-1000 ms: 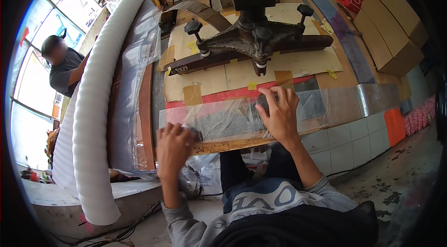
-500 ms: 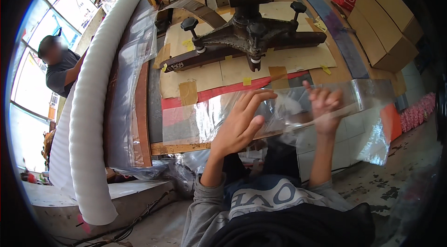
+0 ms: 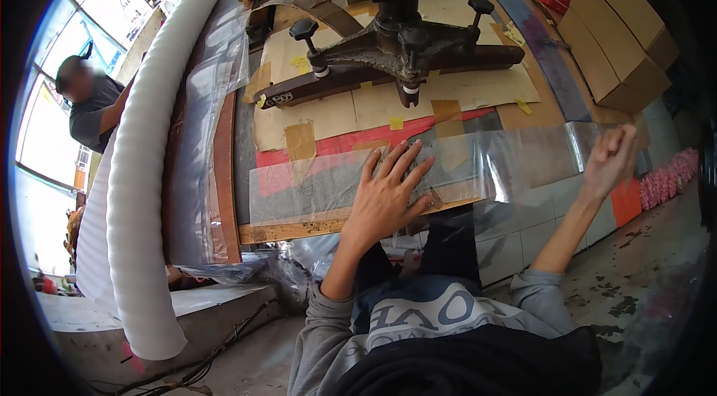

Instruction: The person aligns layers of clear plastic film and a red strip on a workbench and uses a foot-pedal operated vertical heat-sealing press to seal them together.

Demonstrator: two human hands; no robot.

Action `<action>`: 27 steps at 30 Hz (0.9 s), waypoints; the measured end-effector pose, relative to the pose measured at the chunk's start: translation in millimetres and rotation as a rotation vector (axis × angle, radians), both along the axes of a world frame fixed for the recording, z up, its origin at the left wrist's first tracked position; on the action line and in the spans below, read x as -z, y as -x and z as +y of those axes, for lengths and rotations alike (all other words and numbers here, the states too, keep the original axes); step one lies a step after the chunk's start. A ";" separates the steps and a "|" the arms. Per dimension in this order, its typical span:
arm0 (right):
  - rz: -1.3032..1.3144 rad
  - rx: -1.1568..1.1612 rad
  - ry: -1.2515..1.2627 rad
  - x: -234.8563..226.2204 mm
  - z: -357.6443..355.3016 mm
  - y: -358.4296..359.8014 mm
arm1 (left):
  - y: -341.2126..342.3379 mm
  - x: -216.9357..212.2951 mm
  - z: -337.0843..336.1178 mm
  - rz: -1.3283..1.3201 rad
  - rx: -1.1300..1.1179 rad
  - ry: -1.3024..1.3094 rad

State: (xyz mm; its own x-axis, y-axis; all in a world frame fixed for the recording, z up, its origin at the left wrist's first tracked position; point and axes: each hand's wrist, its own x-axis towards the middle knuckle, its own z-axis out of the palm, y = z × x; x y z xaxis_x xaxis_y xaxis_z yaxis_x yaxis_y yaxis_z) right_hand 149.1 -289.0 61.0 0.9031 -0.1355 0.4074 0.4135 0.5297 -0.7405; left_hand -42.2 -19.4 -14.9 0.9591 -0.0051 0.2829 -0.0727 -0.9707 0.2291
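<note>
A long clear plastic sheet (image 3: 515,164) stretches along the near edge of the worktable, its right part hanging past the edge. My left hand (image 3: 385,198) lies flat on it with fingers spread, pressing it to the dark table surface. Out to the right, my right hand (image 3: 611,164) has curled fingers closed at the sheet's far right end; the grip itself is partly hidden. Under the sheet's left part shows a red strip (image 3: 328,166). Beyond it, brown tape pieces (image 3: 300,144) lie on a cream board (image 3: 478,90).
A dark metal press head (image 3: 403,52) with black knobs stands over the board. To the left lie a white foam roll (image 3: 142,172) and more plastic sheeting (image 3: 196,172). Cardboard boxes (image 3: 616,38) stand at the right. Behind the roll is another person (image 3: 93,108).
My left hand has flattened onto the plastic sheet. My right hand has moved right to the sheet's end, and the sheet's loose right part has shifted and drawn straighter.
</note>
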 end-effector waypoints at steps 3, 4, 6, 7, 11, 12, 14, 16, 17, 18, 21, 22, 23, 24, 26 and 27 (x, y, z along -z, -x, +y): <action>-0.052 0.166 0.560 29.4 58.4 25.1 | -2.4 -6.5 -7.2 -0.033 0.058 0.238; 0.059 0.067 0.839 19.9 78.8 45.0 | -5.1 -11.8 -12.7 -0.058 0.133 0.489; 0.080 -0.015 1.196 21.6 103.9 65.8 | 0.8 -17.0 -29.8 -0.026 0.137 0.589; -0.012 0.021 1.274 33.9 110.4 65.0 | -1.0 -16.0 -43.1 -0.095 0.135 0.784; 0.007 0.036 1.325 36.0 116.5 70.6 | -5.8 -7.3 -68.7 -0.182 -0.016 1.066; 0.009 0.034 1.325 33.8 116.3 71.5 | -5.9 -4.6 -70.8 -0.139 -0.119 1.202; 0.117 -0.123 1.344 30.6 116.2 71.6 | -8.5 4.4 -68.2 -0.247 -0.135 1.201; 0.199 -0.184 1.358 22.6 119.1 74.0 | -5.0 -1.4 -62.5 -0.162 -0.137 1.572; 0.277 -0.246 1.368 20.7 119.5 74.9 | -4.6 -1.5 -61.8 -0.140 -0.165 1.578; 0.278 -0.244 1.367 21.8 117.9 74.8 | -4.2 -2.1 -59.1 -0.139 -0.163 1.577; 0.097 -0.225 1.386 21.1 113.3 77.3 | -4.6 -6.9 -50.2 -0.146 -0.239 1.444; 0.132 -0.294 1.400 11.7 113.0 80.8 | -6.6 -8.6 -43.9 -0.145 -0.240 1.443; 0.168 -0.364 1.413 6.2 113.4 83.3 | -9.2 -10.7 -35.2 -0.160 -0.275 1.313; 0.164 -0.368 1.412 3.6 113.8 85.6 | -10.6 -14.6 -28.4 -0.178 -0.313 1.181; 0.193 -0.406 1.273 2.0 114.2 88.1 | -19.1 -18.1 -16.2 -0.183 -0.313 1.158; 0.193 -0.406 1.271 4.4 114.6 86.5 | -23.3 -19.4 -10.9 -0.186 -0.309 1.134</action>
